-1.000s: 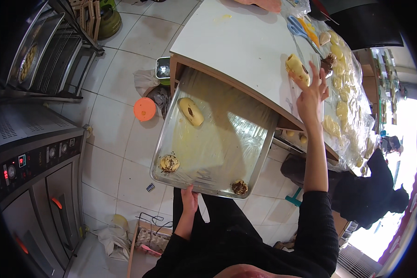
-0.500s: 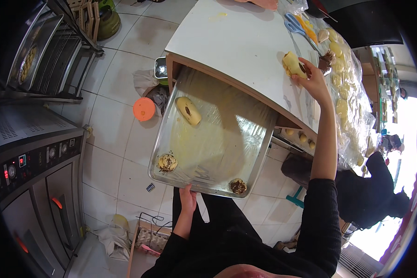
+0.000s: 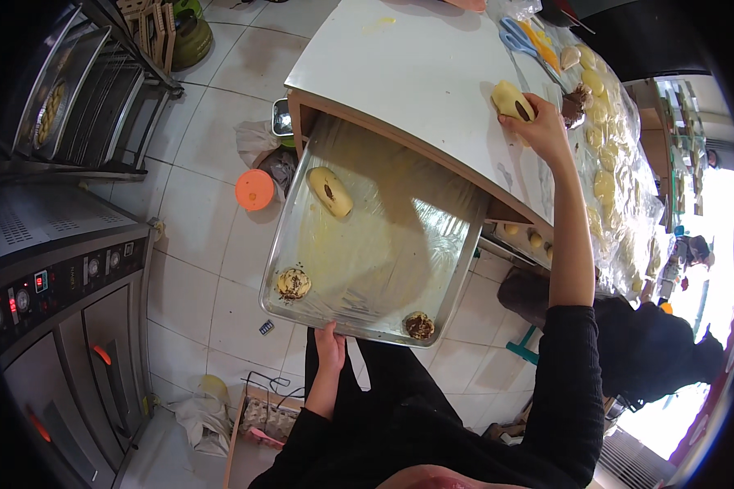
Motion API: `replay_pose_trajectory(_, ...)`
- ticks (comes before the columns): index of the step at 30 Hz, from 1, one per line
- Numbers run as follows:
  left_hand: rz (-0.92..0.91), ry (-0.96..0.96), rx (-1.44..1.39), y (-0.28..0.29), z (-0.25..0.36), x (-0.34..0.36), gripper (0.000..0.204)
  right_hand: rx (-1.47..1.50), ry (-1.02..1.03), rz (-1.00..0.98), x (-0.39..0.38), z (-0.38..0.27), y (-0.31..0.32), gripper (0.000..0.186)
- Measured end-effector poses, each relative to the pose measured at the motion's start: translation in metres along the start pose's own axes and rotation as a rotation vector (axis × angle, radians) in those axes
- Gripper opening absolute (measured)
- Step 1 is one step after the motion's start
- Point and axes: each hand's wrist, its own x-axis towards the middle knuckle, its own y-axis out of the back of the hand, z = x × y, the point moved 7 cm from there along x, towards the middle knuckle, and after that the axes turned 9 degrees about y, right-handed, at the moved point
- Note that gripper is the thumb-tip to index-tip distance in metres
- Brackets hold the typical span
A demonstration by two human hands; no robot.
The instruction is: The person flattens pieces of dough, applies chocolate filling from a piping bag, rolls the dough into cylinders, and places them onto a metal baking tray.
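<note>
My right hand [image 3: 544, 130] has its fingers closed round a pale yellow dough roll [image 3: 510, 98] with a dark filling showing in a slit. It is over the white table. My left hand [image 3: 329, 347] grips the near rim of a metal baking tray [image 3: 383, 253], which juts out from under the table top. A similar dough roll [image 3: 330, 193] lies at the tray's far left. Two round dough pieces with dark crumbs sit near its front edge, a lighter one [image 3: 294, 284] on the left and a darker one [image 3: 418, 326] on the right.
Blue-handled scissors [image 3: 520, 39] and dough balls under plastic film [image 3: 607, 155] are on the white table [image 3: 400, 73]. An oven [image 3: 65, 285] and a tray rack [image 3: 98, 98] stand left. An orange tub [image 3: 254, 190] sits on the floor. Another person in black [image 3: 652, 350] is at right.
My right hand has shifted slightly away from me and left with the dough roll, which is turned so its dark slit shows more. The left hand stays on the tray rim.
</note>
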Motion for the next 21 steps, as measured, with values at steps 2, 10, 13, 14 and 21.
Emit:
replay_pose_trajectory(2,-0.004,-0.013,0.001,-0.001,0.001,0.0,0.038,0.002,-0.004,-0.068,-0.001,0.002,-0.005,0.047)
replay_pose_trajectory(10,-0.013,0.012,-0.001,-0.004,0.002,0.001,0.038,0.808,-0.048,-0.089,-0.04,-0.001,0.009,0.05)
replay_pose_trajectory(13,0.018,-0.015,0.019,0.003,0.0,0.002,0.039,0.757,-0.14,-0.082,-0.094,-0.005,0.002,0.053)
replay_pose_trajectory(14,0.026,-0.016,0.014,0.005,-0.001,0.002,0.039,0.747,-0.265,-0.071,-0.122,-0.016,-0.011,0.052)
replay_pose_trajectory(21,0.011,0.014,0.002,-0.008,0.003,-0.001,0.042,1.145,-0.462,-0.387,-0.232,-0.041,-0.209,0.042)
